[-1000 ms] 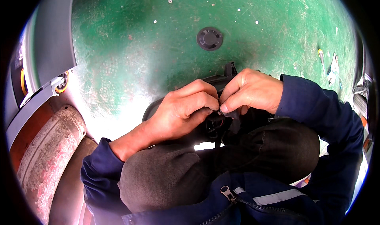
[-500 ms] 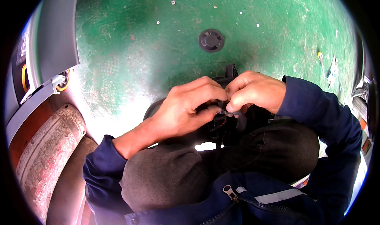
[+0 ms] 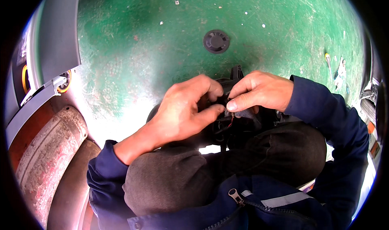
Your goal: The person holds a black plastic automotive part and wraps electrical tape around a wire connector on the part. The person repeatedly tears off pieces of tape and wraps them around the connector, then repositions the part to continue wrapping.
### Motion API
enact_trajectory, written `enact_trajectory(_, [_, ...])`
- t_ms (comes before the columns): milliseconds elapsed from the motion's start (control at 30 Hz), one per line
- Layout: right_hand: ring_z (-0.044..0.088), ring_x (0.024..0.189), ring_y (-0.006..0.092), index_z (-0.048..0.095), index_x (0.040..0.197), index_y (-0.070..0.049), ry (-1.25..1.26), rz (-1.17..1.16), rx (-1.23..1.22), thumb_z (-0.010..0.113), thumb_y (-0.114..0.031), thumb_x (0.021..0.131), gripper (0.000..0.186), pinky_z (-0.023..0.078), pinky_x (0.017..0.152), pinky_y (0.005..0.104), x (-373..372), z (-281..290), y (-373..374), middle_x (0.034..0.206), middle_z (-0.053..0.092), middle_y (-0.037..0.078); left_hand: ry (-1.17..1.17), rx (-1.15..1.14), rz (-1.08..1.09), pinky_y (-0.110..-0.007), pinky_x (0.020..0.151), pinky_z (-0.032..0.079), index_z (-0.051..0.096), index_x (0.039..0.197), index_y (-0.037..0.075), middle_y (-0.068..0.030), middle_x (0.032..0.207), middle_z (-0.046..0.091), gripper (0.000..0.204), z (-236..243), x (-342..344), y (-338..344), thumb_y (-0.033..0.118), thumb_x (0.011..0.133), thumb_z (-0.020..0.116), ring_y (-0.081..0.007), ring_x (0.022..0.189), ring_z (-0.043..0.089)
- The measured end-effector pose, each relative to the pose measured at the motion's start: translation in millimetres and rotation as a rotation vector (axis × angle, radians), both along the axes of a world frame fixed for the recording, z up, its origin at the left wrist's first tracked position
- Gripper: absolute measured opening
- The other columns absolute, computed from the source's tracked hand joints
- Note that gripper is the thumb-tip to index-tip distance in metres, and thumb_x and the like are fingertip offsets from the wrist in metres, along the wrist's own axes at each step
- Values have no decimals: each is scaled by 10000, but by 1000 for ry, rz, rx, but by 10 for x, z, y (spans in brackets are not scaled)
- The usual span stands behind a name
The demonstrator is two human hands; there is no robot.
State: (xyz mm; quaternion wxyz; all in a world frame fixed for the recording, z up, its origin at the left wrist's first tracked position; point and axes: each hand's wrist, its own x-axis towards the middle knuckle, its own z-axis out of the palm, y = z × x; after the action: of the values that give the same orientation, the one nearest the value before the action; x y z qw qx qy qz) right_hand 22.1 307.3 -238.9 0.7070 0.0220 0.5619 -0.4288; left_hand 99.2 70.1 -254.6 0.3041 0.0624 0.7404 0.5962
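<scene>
My right hand (image 3: pixel 261 91) pinches thin dark and red wires (image 3: pixel 231 121) between thumb and forefinger. Beside it my left hand (image 3: pixel 178 106) is open, its thumb and curled fingers apart. The left thumb tip is close to the wires; whether it touches them I cannot tell. Under both hands a bulky black part (image 3: pixel 236 73) lies in front of my knees, with a narrow piece sticking up at its far side. Most of this part is hidden by my hands and in shadow, so its kind cannot be made out.
A round dark grey cap (image 3: pixel 216 41) lies on the green floor (image 3: pixel 133 60) ahead. To the right are a yellow-handled screwdriver (image 3: pixel 328 62) and a crumpled pale scrap (image 3: pixel 340 74). A scuffed cylinder (image 3: pixel 52 161) and a grey panel (image 3: pixel 58 31) stand at the left.
My left forefinger and thumb have parted and drawn back slightly to the left from the wires. The right hand keeps its pinch, and more of the red wire shows.
</scene>
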Motion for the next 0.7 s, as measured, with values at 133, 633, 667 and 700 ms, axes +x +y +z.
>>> enact_trajectory(133, [596,764,89,777,1060,0,-17,-30,-14,750,-281,958,300,473,692,270,33,-30,33,848,689,-3,-175,-33,-136,-287,631,494,742,1065,-5,-37,808,665,154,13,-10,-48,78,942,701,-102,712,606])
enact_trajectory(633, [624,711,119,780,952,20,106,-60,26,731,-286,967,311,498,642,289,63,2,12,772,685,41,-649,-98,-248,-267,550,457,723,1100,0,-20,692,652,253,327,-246,84,192,1051,565,-88,584,560])
enact_trajectory(667, [626,707,121,780,952,21,98,-60,33,731,-288,967,314,501,640,290,62,-2,6,769,685,43,-593,-111,-257,-268,552,459,720,1092,0,-20,694,653,247,327,-234,89,187,1053,564,-87,585,561])
enact_trajectory(700, [629,703,123,780,952,23,92,-63,42,731,-290,967,317,504,639,291,57,2,1,765,684,46,-535,-123,-268,-270,553,461,718,1085,0,-21,696,654,242,329,-231,96,183,1056,562,-86,586,562])
